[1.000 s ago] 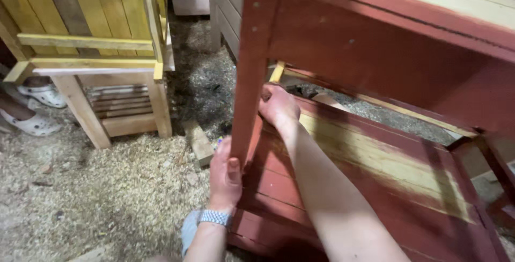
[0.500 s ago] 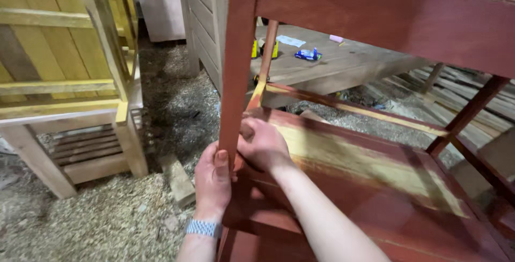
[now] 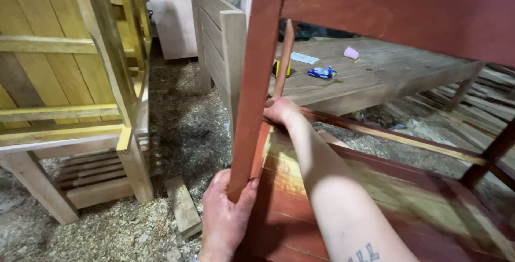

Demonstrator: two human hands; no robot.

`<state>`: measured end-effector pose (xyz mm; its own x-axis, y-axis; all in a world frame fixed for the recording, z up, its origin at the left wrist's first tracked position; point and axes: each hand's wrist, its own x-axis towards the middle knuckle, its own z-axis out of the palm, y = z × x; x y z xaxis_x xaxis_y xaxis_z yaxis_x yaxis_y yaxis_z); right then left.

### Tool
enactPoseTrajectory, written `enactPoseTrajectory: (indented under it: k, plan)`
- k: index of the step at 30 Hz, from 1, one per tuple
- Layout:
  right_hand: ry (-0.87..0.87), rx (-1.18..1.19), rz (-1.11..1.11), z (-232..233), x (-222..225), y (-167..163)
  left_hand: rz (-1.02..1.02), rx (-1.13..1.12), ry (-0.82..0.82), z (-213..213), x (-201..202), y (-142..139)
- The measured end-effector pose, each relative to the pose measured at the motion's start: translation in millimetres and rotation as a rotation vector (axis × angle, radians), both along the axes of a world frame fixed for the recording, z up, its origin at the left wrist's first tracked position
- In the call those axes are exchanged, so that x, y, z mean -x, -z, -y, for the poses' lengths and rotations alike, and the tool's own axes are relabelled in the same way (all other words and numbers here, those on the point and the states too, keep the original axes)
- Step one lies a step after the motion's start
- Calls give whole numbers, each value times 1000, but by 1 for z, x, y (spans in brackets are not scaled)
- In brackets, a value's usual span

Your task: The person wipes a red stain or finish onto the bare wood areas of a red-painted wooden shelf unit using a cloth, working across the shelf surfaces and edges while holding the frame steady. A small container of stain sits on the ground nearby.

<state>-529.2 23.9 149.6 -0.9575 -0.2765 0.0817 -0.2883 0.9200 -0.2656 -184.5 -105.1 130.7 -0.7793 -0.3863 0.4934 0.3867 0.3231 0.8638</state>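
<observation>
Starting at the far left, a yellow slatted wooden frame (image 3: 59, 74) stands on pale unpainted legs, with a low slatted shelf (image 3: 94, 173) under it, all on a floor thick with sawdust (image 3: 91, 230). Just right of that, a short loose offcut of wood (image 3: 182, 205) lies flat in the shavings, and behind it a bare slatted panel (image 3: 217, 42) stands upright. Now the action: the left hand (image 3: 224, 216) comes up from the bottom edge and is wrapped around the lower end of the red-painted leg (image 3: 257, 79), thumb on the near face, fingers curled behind it, a firm clasp. That leg runs nearly upright, tilted a little, up to the wide red top rail (image 3: 407, 9) across the upper right. The right hand (image 3: 280, 111) reaches past the leg on its far side, forearm stretched over the red slatted panel (image 3: 386, 208); it rests where a thin red crossbar (image 3: 397, 136) meets the frame, but its fingers are hidden, so I cannot tell whether they are spread or curled. Beyond, a low grey plank platform (image 3: 386, 77) carries a blue wrapper (image 3: 322, 72) and a small pink cup (image 3: 351, 53).
</observation>
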Motion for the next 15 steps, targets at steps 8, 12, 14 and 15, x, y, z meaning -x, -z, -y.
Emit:
enactPoseTrajectory:
  k: [8, 12, 14, 15]
  plan:
    - [-46, 176, -26, -25, 1, 5, 46, 18, -1, -9, 14, -19]
    - [-278, 312, -22, -30, -115, -20, 164, -19, -20, -10, 8, -19]
    - [-353, 337, -46, -30, -178, -31, 147, -56, -12, -9, 3, -16]
    - [-432, 351, -26, -32, -205, -37, 96, -32, -17, -10, 1, -13]
